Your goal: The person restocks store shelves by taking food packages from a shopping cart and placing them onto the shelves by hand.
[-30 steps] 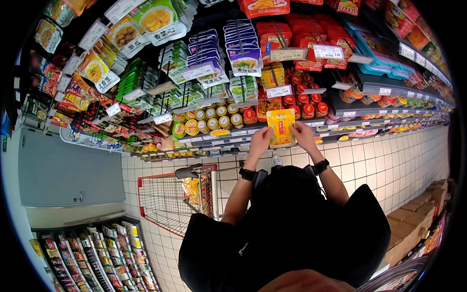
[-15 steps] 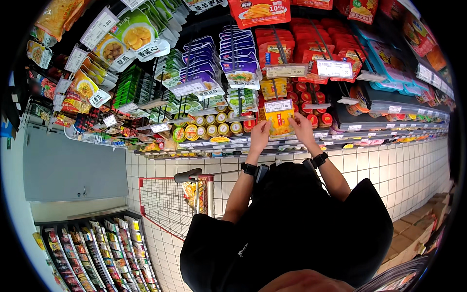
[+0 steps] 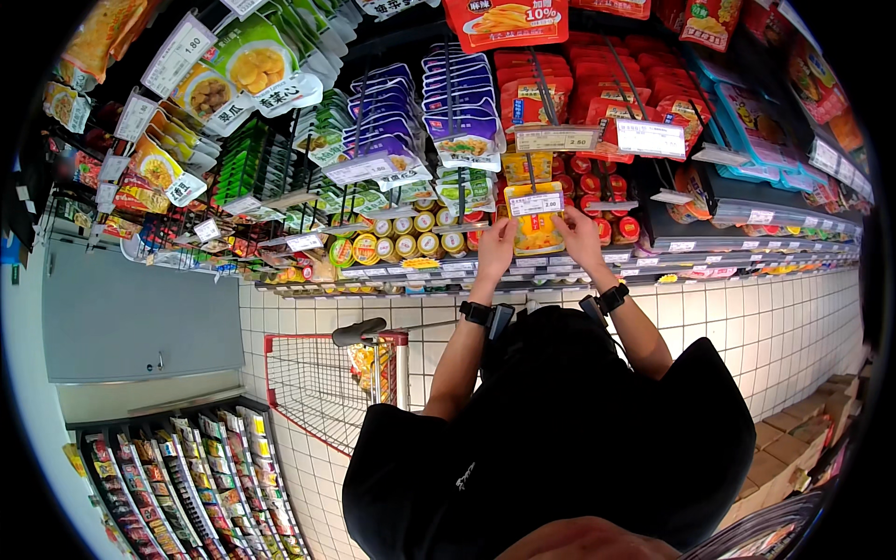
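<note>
A yellow food pouch point(image 3: 539, 239) hangs by a shelf hook behind a white price tag point(image 3: 537, 203), which covers part of its upper face. My left hand point(image 3: 496, 248) is closed on the pouch's left edge. On the opposite edge, my right hand point(image 3: 581, 239) pinches it between thumb and fingers. Another yellow pouch point(image 3: 528, 169) shows behind it. Red-lidded jars point(image 3: 616, 189) stand beyond my right hand, and yellow-lidded jars point(image 3: 405, 246) are to the left of my left hand.
Purple pouches point(image 3: 463, 121) and red pouches point(image 3: 532, 98) hang on hooks above. Metal hooks and tags jut toward me. A wire shopping cart point(image 3: 317, 383) with a bagged item point(image 3: 364, 369) stands at my left. A grey cabinet door point(image 3: 140, 317) and cardboard boxes point(image 3: 793, 434) flank the tiled floor.
Both hands have shifted slightly farther away, toward the shelf, with the yellow pouch. The pouch's top edge now shows above the price tag.
</note>
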Tool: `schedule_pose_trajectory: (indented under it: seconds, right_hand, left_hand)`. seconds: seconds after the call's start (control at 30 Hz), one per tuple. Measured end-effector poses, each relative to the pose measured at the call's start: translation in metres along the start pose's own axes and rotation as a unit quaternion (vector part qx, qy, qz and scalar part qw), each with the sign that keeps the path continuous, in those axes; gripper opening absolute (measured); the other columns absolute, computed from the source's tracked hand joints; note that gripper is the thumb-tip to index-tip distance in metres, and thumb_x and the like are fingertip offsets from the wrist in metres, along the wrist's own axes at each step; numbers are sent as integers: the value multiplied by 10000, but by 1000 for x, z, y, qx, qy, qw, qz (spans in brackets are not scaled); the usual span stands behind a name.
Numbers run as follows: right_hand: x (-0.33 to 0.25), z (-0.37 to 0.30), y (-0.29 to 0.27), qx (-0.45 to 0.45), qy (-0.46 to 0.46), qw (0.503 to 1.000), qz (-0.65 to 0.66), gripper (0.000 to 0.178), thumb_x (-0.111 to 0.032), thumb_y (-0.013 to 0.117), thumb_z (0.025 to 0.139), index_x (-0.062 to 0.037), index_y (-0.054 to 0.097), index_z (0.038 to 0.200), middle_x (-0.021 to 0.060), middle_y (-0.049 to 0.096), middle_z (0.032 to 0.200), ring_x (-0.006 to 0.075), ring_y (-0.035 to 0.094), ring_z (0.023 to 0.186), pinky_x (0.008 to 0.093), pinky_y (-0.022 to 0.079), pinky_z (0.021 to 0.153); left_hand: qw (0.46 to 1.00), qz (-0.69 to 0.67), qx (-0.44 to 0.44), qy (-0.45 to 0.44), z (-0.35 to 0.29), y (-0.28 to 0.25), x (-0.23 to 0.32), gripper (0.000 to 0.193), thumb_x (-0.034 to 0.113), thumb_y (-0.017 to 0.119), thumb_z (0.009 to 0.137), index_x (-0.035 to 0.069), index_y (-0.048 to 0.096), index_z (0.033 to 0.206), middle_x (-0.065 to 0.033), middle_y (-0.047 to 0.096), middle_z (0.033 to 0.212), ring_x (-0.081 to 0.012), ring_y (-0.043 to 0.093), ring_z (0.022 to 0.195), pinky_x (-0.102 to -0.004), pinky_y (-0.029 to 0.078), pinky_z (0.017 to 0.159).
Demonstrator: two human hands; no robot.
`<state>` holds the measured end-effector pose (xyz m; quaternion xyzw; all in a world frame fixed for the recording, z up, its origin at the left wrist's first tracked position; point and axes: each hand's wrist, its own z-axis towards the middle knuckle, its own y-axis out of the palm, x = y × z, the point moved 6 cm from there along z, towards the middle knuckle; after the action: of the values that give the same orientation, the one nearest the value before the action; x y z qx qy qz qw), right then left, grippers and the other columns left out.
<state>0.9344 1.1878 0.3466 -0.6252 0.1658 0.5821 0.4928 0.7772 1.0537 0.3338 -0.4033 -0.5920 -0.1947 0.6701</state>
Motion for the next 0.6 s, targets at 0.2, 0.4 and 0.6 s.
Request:
schedule_pose_trajectory:
  seconds: [0.2,0.4,0.6]
  right_hand:
    - [5,12,5,-22,12,1000,6,234,-180,659,900,-12,645,1063,156,623,698,253,605,606,351,471,574]
    - [28,35,16,47,-81,995,26,169,-138,639,897,-8,615,1003,172,650,751,304,657,693,363,491,621]
    - [26,63,26,11,0,1000,-28,171,-132,626,921,12,589,1004,142,667,817,285,638,735,345,509,693]
  left_hand:
    - [999,-11,29,12,17,2,-16,301,267,559,986,-30,611,979,-139,616,716,-228,584,635,-345,442,613]
    - [999,-16,32,-11,38,16,-29,312,158,540,975,-33,555,1222,-152,679,1110,-201,641,1042,-306,473,880]
    - [998,-63,18,-7,37,20,-29,478,167,515,998,-40,367,1403,-176,535,1358,-271,546,1232,-339,448,997]
